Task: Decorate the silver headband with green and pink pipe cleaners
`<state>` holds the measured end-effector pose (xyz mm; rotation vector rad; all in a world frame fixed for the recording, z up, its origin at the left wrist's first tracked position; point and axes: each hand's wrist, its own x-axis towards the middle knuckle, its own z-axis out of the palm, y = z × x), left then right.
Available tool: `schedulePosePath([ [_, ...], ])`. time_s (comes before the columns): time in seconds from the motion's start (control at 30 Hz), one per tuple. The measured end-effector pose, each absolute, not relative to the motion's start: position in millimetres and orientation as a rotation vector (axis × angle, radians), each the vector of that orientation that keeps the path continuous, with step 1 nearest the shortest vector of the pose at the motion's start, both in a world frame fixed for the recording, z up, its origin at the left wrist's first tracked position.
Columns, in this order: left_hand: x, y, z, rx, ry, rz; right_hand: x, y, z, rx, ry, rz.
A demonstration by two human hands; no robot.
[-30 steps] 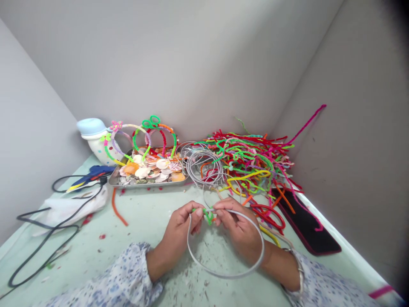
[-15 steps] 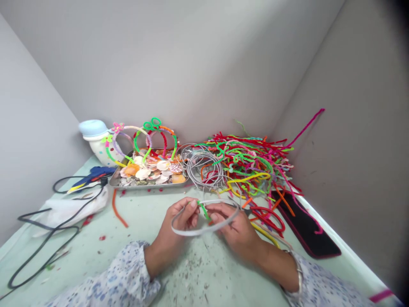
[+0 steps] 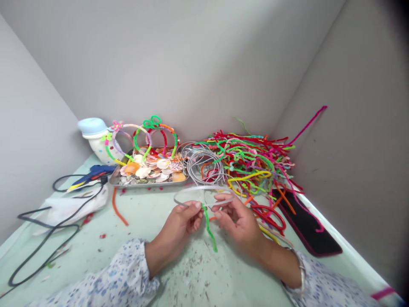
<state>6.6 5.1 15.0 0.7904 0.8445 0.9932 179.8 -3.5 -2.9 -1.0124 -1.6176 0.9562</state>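
Pale green tabletop (image 3: 134, 251), dark flecks thickest at near middle, red spots toward the left. Grey walls (image 3: 179, 64) on 3 sides, right side the darkest. Magenta strip (image 3: 382, 293) across the lower right table edge.

Hands close together above mid-table, small gap between. Left hand (image 3: 179, 226): thumb and finger pinched on a green stem (image 3: 209, 232), its loose length hanging toward the near edge. Right hand (image 3: 241, 221): fingers curled beside the grey hoop (image 3: 204, 188); whether clamped on it, cannot tell. Hoop held up at the fingertips, its curve on the far side.

Back left: metal tray (image 3: 150, 186) of shells (image 3: 142, 172), wrapped headbands (image 3: 176, 143) upright above; 2 green loops top 1 of them. White container (image 3: 97, 147), blue cap, tilted, beside the tray. Back centre: coiled wire (image 3: 191, 170) against a heap of coloured stems (image 3: 249, 157). Right: flat black pad (image 3: 306, 226), stems over its far end. Left: dark cord (image 3: 69, 219) over a plastic bag (image 3: 64, 209).
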Motion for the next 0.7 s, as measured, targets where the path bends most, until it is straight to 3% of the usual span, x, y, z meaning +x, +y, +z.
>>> schedulePosePath([
  [0.7,5,5,7,0.9,0.822,0.87,177,-3,-5,-1.02,-1.557,1.072],
])
